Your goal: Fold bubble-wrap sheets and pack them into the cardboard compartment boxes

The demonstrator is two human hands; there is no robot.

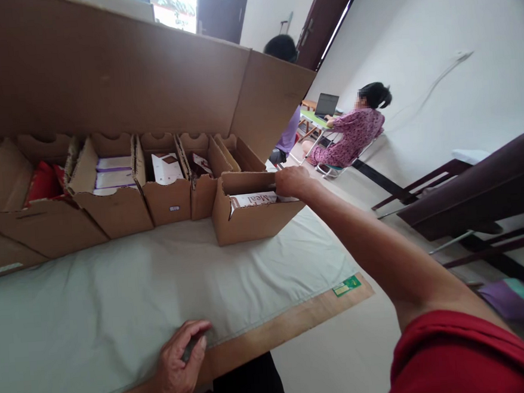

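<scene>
My right hand (292,181) reaches out to the far right end of a row of cardboard boxes. Its fingers are curled over the rim of the rightmost cardboard box (250,221), which is pulled forward from the row and holds a white packet (253,199) with printed letters. My left hand (181,361) rests near the table's front edge with fingers bent, pressing on the pale cloth (160,287); I cannot make out anything in it.
Several open cardboard boxes (118,194) with white and red packets stand in a row against a tall cardboard wall (123,80). A green label (346,286) sits at the table corner. Two seated people (351,133) work at a laptop beyond. Dark wooden furniture (481,187) stands at right.
</scene>
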